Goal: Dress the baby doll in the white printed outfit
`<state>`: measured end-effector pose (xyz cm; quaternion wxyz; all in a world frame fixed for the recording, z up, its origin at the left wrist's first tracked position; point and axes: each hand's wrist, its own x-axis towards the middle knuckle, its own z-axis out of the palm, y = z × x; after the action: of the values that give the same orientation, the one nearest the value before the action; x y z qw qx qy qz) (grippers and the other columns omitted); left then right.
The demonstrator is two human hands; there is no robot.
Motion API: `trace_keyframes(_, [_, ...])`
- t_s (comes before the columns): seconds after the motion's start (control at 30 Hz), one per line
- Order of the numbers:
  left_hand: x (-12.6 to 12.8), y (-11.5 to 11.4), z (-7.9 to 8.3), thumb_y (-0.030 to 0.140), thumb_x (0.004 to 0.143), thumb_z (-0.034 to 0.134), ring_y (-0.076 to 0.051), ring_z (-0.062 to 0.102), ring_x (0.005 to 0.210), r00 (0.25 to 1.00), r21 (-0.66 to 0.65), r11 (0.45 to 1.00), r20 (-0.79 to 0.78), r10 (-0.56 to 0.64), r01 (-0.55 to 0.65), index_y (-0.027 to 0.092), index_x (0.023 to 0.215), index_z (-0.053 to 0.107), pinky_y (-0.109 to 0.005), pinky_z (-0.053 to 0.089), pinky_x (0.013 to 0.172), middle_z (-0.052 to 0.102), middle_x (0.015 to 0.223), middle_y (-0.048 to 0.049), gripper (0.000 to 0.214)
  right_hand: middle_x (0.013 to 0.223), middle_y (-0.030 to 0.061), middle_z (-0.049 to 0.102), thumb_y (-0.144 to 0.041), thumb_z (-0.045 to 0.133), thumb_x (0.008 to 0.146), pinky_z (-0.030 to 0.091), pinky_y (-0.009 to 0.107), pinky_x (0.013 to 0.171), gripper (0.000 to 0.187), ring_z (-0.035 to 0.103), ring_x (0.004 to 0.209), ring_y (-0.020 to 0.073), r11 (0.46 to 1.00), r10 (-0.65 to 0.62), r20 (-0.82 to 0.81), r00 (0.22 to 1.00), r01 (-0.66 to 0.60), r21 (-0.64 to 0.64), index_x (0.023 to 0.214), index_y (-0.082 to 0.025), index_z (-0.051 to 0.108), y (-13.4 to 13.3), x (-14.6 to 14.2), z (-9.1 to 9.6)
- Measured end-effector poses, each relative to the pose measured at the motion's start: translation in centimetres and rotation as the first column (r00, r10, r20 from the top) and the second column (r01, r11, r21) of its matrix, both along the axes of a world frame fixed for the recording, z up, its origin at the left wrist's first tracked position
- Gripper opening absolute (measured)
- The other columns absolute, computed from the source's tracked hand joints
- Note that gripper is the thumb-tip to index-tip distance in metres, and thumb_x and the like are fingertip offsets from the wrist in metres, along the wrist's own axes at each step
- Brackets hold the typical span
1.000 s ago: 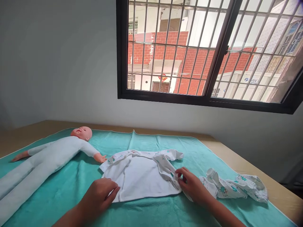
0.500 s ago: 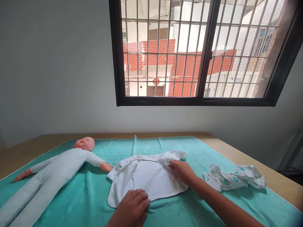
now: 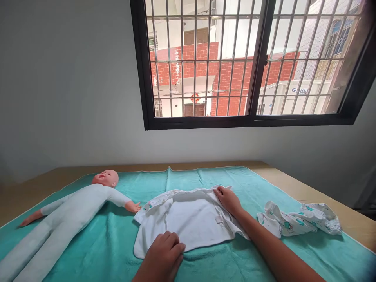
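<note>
A white baby shirt [image 3: 190, 219] with a small green print lies opened out on the turquoise blanket, its plain inner side facing up. At its upper right, by the sleeve, my right hand [image 3: 227, 199] is closed on the edge of the front panel, which is folded outward. A small label shows on the inside near my right forearm. My left hand [image 3: 166, 250] rests at the lower hem, fingers curled and pressed on the cloth. The fingertips of both hands are partly hidden.
A baby doll [image 3: 79, 207] in a white cloth body lies on its back at the left, one hand close to the shirt's left sleeve. Printed baby trousers [image 3: 302, 221] lie crumpled at the right. The turquoise blanket [image 3: 141, 178] covers most of the wooden table [image 3: 293, 184], below a barred window [image 3: 202, 123].
My right hand has moved up and slightly right, pulling the shirt's right front panel outward and uncovering more of the inside. My left hand stays at the hem. The view has shifted slightly.
</note>
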<state>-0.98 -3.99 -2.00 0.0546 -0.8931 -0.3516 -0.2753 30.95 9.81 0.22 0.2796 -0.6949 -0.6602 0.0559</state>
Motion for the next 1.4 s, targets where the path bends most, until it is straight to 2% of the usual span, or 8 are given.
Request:
trace_keyframes(0.17, [0.4,0.1,-0.4,0.015,0.091,0.047,-0.021,0.052,0.078,0.995,0.041,0.995,-0.036,0.098,-0.096,0.023,0.088,0.057,-0.033,0.037,0.066,0.059,0.085,-0.0030,0.014,0.105,0.0056,0.067,-0.036,0.045,0.094,0.038,0.027,0.068,0.024,0.061,0.089,0.0205,0.991,0.055,0.064,0.996,-0.062,0.115,0.107,-0.023,0.060,-1.3,-0.2,0.7])
trace_keyframes(0.3, [0.4,0.5,-0.6,0.015,0.093,0.042,-0.021,0.051,0.071,0.993,0.148,0.983,-0.016,0.116,-0.112,0.022,0.081,0.055,-0.033,0.035,0.061,0.057,0.078,-0.0031,0.019,0.111,0.0097,0.063,-0.027,0.048,0.093,0.043,0.033,0.081,0.020,0.058,0.098,0.0231,0.904,0.155,0.241,0.958,-0.236,0.356,0.108,-0.020,0.060,-4.0,-2.6,3.0])
trace_keyframes(0.43, [0.2,0.2,0.8,0.016,0.093,0.042,-0.020,0.052,0.069,0.999,0.166,0.985,-0.024,0.045,-0.041,0.021,0.079,0.055,-0.031,0.038,0.059,0.059,0.075,-0.0034,0.019,0.082,0.0034,0.064,-0.034,0.046,0.096,0.040,0.029,0.064,0.024,0.057,0.072,0.0167,0.841,0.447,0.333,0.830,-0.517,0.161,0.080,-0.020,0.058,-8.1,-5.1,2.9])
trace_keyframes(0.57, [-0.1,-0.4,2.2,0.012,0.093,0.041,-0.018,0.054,0.070,0.999,0.116,0.993,-0.034,0.018,-0.014,0.021,0.084,0.055,-0.030,0.042,0.060,0.060,0.078,-0.0039,0.019,0.082,0.0039,0.064,-0.041,0.053,0.092,0.038,0.033,0.066,0.024,0.055,0.073,0.0179,0.665,0.597,0.543,0.591,-0.743,0.078,0.080,-0.021,0.058,-11.8,-3.9,1.0])
trace_keyframes(0.63, [-0.3,-0.6,2.3,0.010,0.093,0.040,-0.018,0.054,0.071,1.000,0.098,0.995,-0.011,0.013,-0.012,0.020,0.086,0.054,-0.030,0.043,0.062,0.060,0.079,-0.0039,0.019,0.084,0.0045,0.064,-0.037,0.052,0.093,0.038,0.034,0.069,0.020,0.054,0.074,0.0178,0.614,0.602,0.589,0.539,-0.784,0.090,0.084,-0.021,0.058,-13.0,-2.3,0.7])
trace_keyframes(0.83, [-0.5,-0.6,2.1,0.010,0.093,0.041,-0.018,0.055,0.075,0.998,0.018,1.000,0.063,0.012,-0.013,0.022,0.091,0.053,-0.030,0.046,0.066,0.060,0.084,-0.0033,0.017,0.090,0.0036,0.065,-0.016,0.044,0.096,0.041,0.036,0.084,0.015,0.055,0.083,0.0167,0.682,0.558,0.569,0.604,-0.724,0.101,0.090,-0.021,0.057,-13.1,1.1,1.5])
trace_keyframes(1.13, [-0.7,-0.9,2.9,0.011,0.093,0.042,-0.017,0.055,0.074,0.994,0.078,0.997,0.107,-0.034,0.026,0.022,0.095,0.054,-0.030,0.045,0.065,0.061,0.083,-0.0030,0.016,0.078,0.0029,0.063,-0.013,0.040,0.096,0.044,0.038,0.088,0.021,0.052,0.070,0.0165,0.639,0.536,0.553,0.638,-0.735,0.229,0.090,-0.022,0.057,-13.0,1.4,1.2])
trace_keyframes(1.4, [-0.3,-1.1,3.0,0.018,0.093,0.043,-0.015,0.053,0.061,0.998,0.095,0.994,-0.033,-0.044,0.047,0.022,0.071,0.049,-0.026,0.042,0.054,0.057,0.067,-0.0005,0.024,0.076,0.0030,0.060,-0.021,0.038,0.099,0.039,0.031,0.071,0.024,0.048,0.069,0.0151,0.660,0.679,0.431,0.594,-0.751,-0.004,0.080,-0.020,0.054,-13.5,1.3,1.8])
